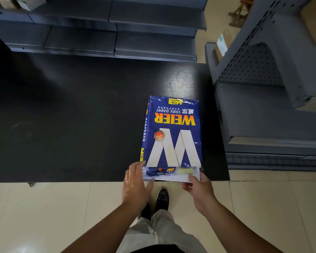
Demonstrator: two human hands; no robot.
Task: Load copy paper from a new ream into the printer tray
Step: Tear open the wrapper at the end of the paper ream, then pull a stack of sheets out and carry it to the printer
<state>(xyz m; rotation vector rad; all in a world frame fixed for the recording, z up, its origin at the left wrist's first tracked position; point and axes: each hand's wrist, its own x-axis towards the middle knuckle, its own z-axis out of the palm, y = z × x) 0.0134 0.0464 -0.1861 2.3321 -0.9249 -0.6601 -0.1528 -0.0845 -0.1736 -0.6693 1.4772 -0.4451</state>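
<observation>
The left hand (135, 181) lies flat with its fingers spread on the near left corner of the ream (172, 136). The right hand (199, 187) is at the near right corner, and its thumb and fingers pinch the loose wrapper flap (170, 173). The ream is a blue pack of copy paper. It lies flat on a black table (71, 106), at the table's near edge and close to its right end. Gray shelves (274, 99) stand just past that end. No printer tray can be seen. This looks like the opening step. Next, the flap likely needs pulling away so the white sheets can slide out.
</observation>
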